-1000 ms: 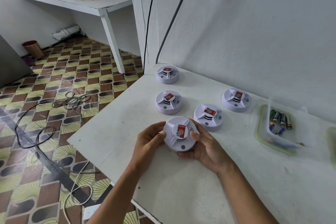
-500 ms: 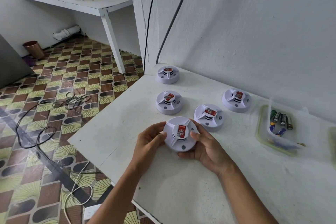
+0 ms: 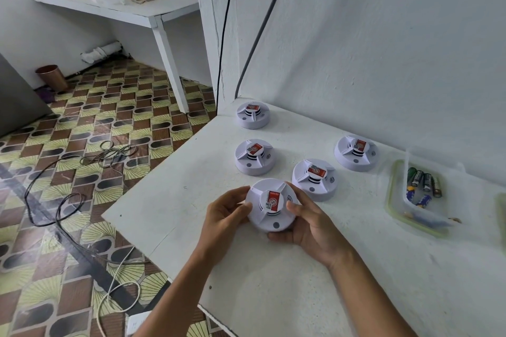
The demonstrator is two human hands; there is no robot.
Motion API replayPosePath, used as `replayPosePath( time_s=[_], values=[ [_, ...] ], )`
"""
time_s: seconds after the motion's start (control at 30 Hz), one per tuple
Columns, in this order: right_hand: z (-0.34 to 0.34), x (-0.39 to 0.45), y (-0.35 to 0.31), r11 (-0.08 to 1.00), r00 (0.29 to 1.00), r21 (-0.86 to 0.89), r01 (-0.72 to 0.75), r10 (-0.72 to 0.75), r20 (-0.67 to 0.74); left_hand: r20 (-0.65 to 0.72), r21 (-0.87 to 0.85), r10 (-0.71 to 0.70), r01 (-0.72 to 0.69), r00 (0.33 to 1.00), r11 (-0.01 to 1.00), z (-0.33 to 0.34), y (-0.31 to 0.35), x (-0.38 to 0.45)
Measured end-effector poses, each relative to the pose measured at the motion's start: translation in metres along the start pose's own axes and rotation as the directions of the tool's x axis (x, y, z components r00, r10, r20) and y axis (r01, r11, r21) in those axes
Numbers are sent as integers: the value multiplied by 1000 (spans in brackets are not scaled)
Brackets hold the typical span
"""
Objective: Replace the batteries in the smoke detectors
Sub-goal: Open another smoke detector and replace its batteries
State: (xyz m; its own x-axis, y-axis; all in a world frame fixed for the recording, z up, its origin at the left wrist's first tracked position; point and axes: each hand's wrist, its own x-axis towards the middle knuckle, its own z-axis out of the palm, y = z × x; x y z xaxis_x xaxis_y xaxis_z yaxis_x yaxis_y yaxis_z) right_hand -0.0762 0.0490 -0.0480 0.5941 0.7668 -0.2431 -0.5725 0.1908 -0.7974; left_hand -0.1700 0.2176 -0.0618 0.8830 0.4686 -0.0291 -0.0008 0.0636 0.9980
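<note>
Detector (image 3: 269, 206) in hands; four detectors (image 3: 313, 179) behind.

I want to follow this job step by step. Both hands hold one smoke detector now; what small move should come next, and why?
Probably turn the held detector over. The left hand and right hand grip its rim, its labelled face is up, and no battery door shows on this side; the batteries wait in the container.

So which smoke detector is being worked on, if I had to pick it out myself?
Start at the white table in the wall corner, where five round white detectors lie. It is the smoke detector closest to the table's front edge. Unlike the rest, it is gripped by the left hand and right hand.
</note>
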Motion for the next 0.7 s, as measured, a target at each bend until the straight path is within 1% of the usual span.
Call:
replayPosePath(
  time_s=[0.2,0.27,0.33,0.37,0.5,0.6,0.7],
  values=[
    [8,-3,-8,1000,998,-29,14,-15,-53,65,-61,-58,62,996,996,1,14,14],
    [11,-2,-18,995,993,-90,47,-56,-101,114,-63,-56,64,992,996,6,27,26],
    [12,-1,-33,981,981,-176,81,-110,-158,175,-35,-57,64,983,997,13,40,41],
    [11,-2,-39,977,974,-193,92,-128,-185,204,-15,-57,62,977,998,17,47,49],
    [0,-7,-64,978,951,-157,139,-176,-254,317,64,-56,38,947,997,40,66,75],
    [-8,-11,-77,981,936,-121,153,-183,-301,333,105,-66,33,941,994,58,72,88],
    [-18,-14,-92,981,919,-42,191,-193,-345,356,105,-73,38,932,994,78,82,99]
  ],
)
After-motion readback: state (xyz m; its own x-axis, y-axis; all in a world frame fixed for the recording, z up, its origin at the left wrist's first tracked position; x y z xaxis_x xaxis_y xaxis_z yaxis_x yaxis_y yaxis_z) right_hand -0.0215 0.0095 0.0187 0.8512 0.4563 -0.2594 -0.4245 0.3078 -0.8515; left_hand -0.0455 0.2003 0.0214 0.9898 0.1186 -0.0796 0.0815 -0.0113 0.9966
